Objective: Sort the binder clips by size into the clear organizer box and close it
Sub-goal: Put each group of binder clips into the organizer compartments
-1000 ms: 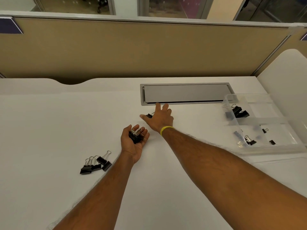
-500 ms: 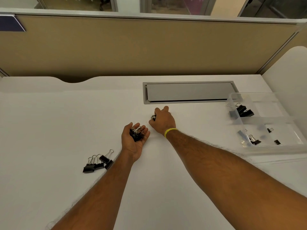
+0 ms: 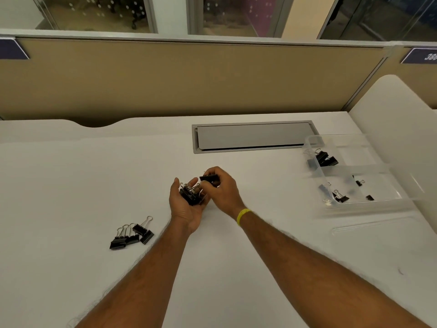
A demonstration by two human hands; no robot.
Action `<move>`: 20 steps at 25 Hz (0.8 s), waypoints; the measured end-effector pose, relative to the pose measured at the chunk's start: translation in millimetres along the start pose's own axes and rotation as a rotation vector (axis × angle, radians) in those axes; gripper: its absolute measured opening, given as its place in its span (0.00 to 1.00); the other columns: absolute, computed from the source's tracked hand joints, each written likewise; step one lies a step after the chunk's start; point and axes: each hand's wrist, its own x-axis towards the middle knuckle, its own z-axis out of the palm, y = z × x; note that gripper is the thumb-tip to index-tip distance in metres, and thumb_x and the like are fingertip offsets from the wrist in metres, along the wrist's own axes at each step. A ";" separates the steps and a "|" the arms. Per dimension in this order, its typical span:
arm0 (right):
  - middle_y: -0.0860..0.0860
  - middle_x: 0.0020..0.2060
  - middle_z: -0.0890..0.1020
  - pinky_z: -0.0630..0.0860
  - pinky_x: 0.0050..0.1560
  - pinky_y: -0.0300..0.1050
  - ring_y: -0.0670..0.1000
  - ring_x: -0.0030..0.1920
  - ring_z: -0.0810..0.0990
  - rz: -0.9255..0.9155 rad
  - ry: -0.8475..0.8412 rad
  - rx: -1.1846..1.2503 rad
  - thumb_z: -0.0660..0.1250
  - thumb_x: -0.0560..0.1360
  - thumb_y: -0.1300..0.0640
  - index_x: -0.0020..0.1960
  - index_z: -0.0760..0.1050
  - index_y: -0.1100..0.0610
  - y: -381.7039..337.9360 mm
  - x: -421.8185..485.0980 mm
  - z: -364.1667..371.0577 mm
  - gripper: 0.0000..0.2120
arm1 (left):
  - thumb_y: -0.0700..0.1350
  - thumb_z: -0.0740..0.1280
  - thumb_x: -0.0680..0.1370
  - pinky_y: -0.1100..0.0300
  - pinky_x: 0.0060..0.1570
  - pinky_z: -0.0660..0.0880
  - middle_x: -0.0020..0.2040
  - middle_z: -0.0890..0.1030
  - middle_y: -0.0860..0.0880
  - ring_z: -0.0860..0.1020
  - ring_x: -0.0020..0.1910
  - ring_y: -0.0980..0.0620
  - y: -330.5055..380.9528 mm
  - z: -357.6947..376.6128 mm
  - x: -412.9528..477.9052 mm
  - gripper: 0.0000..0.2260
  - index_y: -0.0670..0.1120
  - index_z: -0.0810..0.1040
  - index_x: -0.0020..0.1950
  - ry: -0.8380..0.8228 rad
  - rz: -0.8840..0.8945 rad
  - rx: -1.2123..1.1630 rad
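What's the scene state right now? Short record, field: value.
left hand: palm up, cupping a bunch of clips
right hand: pinching one black clip beside the bunch
loose clips: cluster on the desk, left of the arms
organizer box: open, far right, a few clips in its compartments
lid: lying flat in front of the box

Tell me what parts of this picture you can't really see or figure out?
- Head view: how many clips sit in the left hand; they overlap and its fingers hide some.
- Head view: most of the clip the right hand pinches; the fingers cover it.
- Head view: the sizes of the small clips in the clear organizer box; tiny, blurred behind plastic.
- Head view: the desk number sign; cut off by the right edge.
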 end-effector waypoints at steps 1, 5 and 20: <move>0.51 0.47 0.81 0.78 0.48 0.40 0.50 0.49 0.80 -0.013 0.011 0.016 0.69 0.69 0.57 0.48 0.76 0.52 -1.3 -10.0 1.7 0.08 | 0.62 0.58 0.78 0.48 0.58 0.76 0.54 0.81 0.39 0.79 0.57 0.41 -2.4 3.2 -3.7 0.25 0.42 0.78 0.57 -0.020 -0.002 -0.004; 0.51 0.50 0.75 0.74 0.50 0.32 0.42 0.49 0.77 -0.093 0.070 -0.025 0.65 0.68 0.56 0.49 0.74 0.51 -9.5 -46.8 1.2 0.09 | 0.62 0.56 0.79 0.49 0.53 0.77 0.48 0.84 0.42 0.81 0.52 0.43 -12.8 17.9 -27.9 0.25 0.43 0.79 0.57 -0.062 -0.029 -0.037; 0.43 0.69 0.66 0.69 0.62 0.28 0.42 0.69 0.67 -0.116 0.331 0.018 0.62 0.71 0.40 0.65 0.74 0.50 -10.8 -142.4 -64.1 0.25 | 0.54 0.59 0.80 0.53 0.58 0.73 0.49 0.82 0.46 0.80 0.51 0.48 -98.2 64.4 -118.0 0.17 0.43 0.78 0.57 -0.302 -0.150 0.161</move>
